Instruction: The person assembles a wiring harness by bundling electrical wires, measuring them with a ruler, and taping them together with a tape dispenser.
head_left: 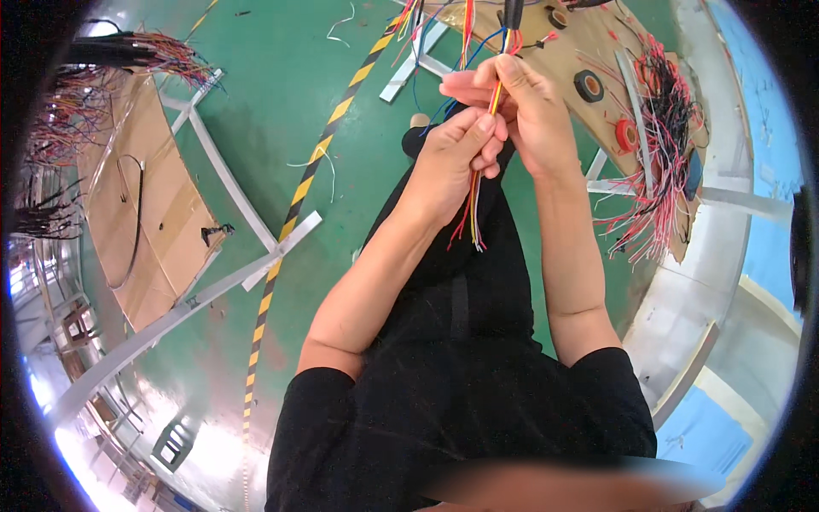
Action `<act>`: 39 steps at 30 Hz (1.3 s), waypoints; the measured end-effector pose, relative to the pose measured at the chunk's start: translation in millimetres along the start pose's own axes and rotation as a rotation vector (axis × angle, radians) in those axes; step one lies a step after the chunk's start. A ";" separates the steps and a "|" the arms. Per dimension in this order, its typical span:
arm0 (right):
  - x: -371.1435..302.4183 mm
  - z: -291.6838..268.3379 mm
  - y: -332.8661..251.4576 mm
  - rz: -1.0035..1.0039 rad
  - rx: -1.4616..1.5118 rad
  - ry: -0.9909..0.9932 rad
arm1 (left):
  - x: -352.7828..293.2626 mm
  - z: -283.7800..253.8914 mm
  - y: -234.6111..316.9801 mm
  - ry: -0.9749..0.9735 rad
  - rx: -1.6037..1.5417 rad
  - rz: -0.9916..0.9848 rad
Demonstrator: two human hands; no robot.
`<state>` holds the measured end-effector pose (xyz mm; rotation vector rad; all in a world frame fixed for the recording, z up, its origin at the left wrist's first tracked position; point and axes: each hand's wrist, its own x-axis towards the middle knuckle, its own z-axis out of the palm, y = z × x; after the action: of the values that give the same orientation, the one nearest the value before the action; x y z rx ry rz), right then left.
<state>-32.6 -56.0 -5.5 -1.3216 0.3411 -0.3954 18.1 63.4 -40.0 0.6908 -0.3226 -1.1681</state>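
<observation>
A thin bundle of red, yellow and white wires (496,97) runs down from a black sleeve (512,14) at the top of the view. My left hand (461,147) is closed around the bundle, and the loose wire ends hang below it over my dark trousers. Just above, my right hand (531,107) pinches the same wires between thumb and forefinger. The two hands nearly touch. Some blue wires and another red strand pass behind my fingers; where they lead is hidden.
A brown board (589,51) at upper right bears a black tape roll (588,85), a red tape roll (626,135) and a heap of black and red wires (657,145). To the left, a cardboard-covered table (149,205) holds more wires. Yellow-black striped tape (294,205) crosses the green floor.
</observation>
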 end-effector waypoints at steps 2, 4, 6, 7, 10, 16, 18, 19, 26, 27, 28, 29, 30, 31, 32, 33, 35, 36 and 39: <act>2.0 -3.8 -6.1 -0.036 0.002 -0.039 | -2.7 4.3 3.2 0.022 -0.012 -0.003; 3.4 -9.5 -12.1 -0.071 0.002 -0.079 | -3.9 4.6 6.4 -0.003 -0.023 -0.010; 3.3 -19.3 -17.8 -0.038 0.082 -0.112 | -4.9 3.1 9.1 -0.019 -0.038 -0.014; 5.7 -26.3 -19.7 -0.044 0.082 -0.112 | -5.0 2.0 9.8 -0.020 -0.043 -0.014; 14.2 -37.7 -26.0 -0.016 -0.202 -0.180 | -7.7 2.8 11.1 -0.010 -0.022 -0.024; 21.1 -18.4 -51.8 0.024 -0.380 -0.143 | -15.8 6.3 12.1 0.050 0.064 -0.002; 20.7 -16.8 -54.5 0.033 -0.403 -0.188 | -17.3 4.3 11.9 0.049 0.079 0.006; 19.6 -16.2 -54.1 0.026 -0.402 -0.187 | -18.6 3.1 10.7 0.046 0.058 -0.001; 14.1 -13.8 -51.5 0.021 -0.415 -0.189 | -22.4 -0.4 11.5 -0.021 0.055 -0.011; 13.7 -14.0 -52.9 0.021 -0.414 -0.199 | -21.3 1.2 13.7 -0.062 0.073 -0.003; 13.2 -14.2 -54.6 0.022 -0.414 -0.207 | -19.3 3.2 16.8 -0.069 0.080 -0.003; 11.5 -13.1 -55.5 0.017 -0.412 -0.203 | -18.1 9.5 22.3 -0.077 0.045 0.010; 10.1 -11.2 -56.7 0.018 -0.412 -0.226 | -16.2 13.6 25.8 -0.085 0.010 0.022; 9.3 -10.0 -58.3 0.019 -0.412 -0.246 | -12.9 13.8 27.9 -0.093 0.016 0.019; 8.4 -9.5 -57.3 0.042 -0.332 -0.277 | -8.8 12.7 30.0 -0.084 0.043 0.034; 7.4 -9.1 -58.1 0.035 -0.333 -0.263 | -5.5 11.8 31.5 -0.078 0.071 0.048; 5.7 -10.0 -60.7 -0.006 -0.401 -0.257 | -0.2 9.0 28.8 -0.084 0.176 0.053; 5.5 -13.1 -59.9 -0.018 -0.437 -0.258 | -0.5 10.6 27.9 -0.059 0.231 0.080; 6.4 -17.5 -57.6 -0.072 -0.551 -0.251 | -2.7 14.2 27.0 -0.039 0.266 0.090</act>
<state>-39.9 -85.4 46.8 -1.9048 0.1960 -0.1939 28.8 67.2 -11.5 0.8764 -0.5433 -1.0639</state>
